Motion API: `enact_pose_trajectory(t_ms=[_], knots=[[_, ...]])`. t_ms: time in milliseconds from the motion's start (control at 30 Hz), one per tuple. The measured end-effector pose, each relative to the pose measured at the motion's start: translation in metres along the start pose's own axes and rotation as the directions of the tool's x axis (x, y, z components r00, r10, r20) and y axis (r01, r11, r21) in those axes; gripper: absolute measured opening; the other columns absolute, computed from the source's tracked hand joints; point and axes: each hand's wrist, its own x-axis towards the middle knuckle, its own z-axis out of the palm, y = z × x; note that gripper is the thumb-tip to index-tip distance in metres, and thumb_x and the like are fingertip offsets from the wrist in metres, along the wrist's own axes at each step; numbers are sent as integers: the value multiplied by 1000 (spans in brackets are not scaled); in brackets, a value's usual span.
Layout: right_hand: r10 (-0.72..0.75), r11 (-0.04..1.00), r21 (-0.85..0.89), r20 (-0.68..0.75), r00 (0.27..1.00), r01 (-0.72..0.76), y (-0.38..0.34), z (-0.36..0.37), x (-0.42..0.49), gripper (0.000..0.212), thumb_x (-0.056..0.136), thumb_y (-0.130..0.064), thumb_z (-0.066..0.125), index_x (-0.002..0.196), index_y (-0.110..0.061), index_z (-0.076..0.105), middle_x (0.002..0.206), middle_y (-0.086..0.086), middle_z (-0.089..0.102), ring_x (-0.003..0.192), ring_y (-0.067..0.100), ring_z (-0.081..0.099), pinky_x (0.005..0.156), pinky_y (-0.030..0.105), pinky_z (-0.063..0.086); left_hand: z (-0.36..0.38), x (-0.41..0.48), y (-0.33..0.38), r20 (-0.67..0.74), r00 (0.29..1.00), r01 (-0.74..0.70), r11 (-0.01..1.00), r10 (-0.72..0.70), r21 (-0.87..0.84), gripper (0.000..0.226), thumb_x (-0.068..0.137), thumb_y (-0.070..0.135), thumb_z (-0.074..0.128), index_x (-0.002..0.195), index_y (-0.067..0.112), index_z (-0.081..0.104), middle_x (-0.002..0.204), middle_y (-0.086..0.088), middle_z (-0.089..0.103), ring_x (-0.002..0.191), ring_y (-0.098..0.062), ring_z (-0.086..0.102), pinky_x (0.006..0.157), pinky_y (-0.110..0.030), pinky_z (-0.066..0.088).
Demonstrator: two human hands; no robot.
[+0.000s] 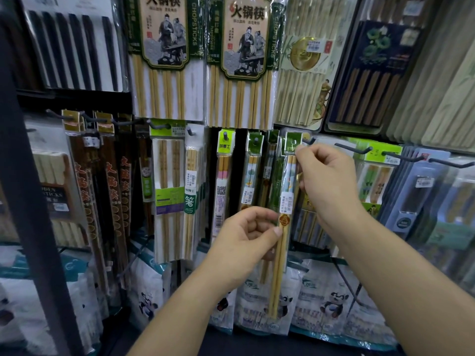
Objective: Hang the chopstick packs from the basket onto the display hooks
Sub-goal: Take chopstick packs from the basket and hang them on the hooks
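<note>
Both hands are raised in front of a dark display board [237, 176] crowded with hanging packs. Two large green-bordered packs of pale bamboo chopsticks [164, 55] hang along the top, and white panda-printed bags [331, 304] fill the bottom row. Between them is a narrow clear pack of pale wooden chopsticks with a green header card [287, 199]. The left hand [246, 235] pinches it at mid-length, thumb on the front, and the right hand [326, 181] pinches its header with the fingertips. The header overlaps the near end of a dark metal display hook [309, 140]. Whether the hook passes through it cannot be told.
</note>
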Motion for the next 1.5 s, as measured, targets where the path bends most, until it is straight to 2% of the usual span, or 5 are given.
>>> enact_pose_trajectory(t_ms=[767, 1067, 1167, 1300, 1500], knots=[[25, 999, -39, -16, 1000, -25, 10, 10, 2, 49, 100, -28, 60, 56, -13, 45, 48, -8, 35, 54, 18, 38, 85, 33, 52, -1, 1, -8, -34, 999, -16, 997, 19, 77, 18, 96, 4, 69, 103, 20, 70, 79, 7, 68, 75, -10, 67, 61, -24, 58], [-22, 981, -194, 28, 999, 27, 40, -7, -16, 30, 98, -38, 63, 77, -18, 64, 61, -5, 58, 54, 0, 50, 53, 13, 43, -6, 3, -7, -107, 990, -24, 871, 87, 490, 42, 100, 43, 57, 141, 35, 51, 142, 14, 57, 130, -3, 53, 113, -34, 44], [16, 968, -250, 111, 994, 12, 50, -9, -26, 12, 99, -40, 60, 105, -29, 61, 88, -19, 64, 78, -9, 58, 64, 10, 44, 2, 9, -6, -135, 990, 12, 910, 48, 414, 51, 107, 45, 45, 155, 34, 35, 158, 12, 43, 140, -1, 40, 115, -29, 33], [91, 967, -256, 309, 947, -10, 69, -9, -39, 59, 103, -54, 44, 156, -34, 29, 149, -11, 49, 131, 1, 49, 105, 29, 45, 24, 29, 2, -164, 986, 52, 956, -4, 288, 72, 99, 63, 42, 162, 34, 20, 164, 8, 35, 139, -3, 37, 109, -23, 29], [142, 986, -150, 477, 867, -79, 84, -3, -45, 75, 92, -72, 30, 158, -48, 6, 163, -26, 18, 149, -2, 22, 124, 39, 26, 39, 70, 17, -201, 976, 105, 991, -87, 80, 72, 105, 56, 46, 164, 30, 15, 165, 3, 32, 135, -5, 36, 102, -21, 34]])
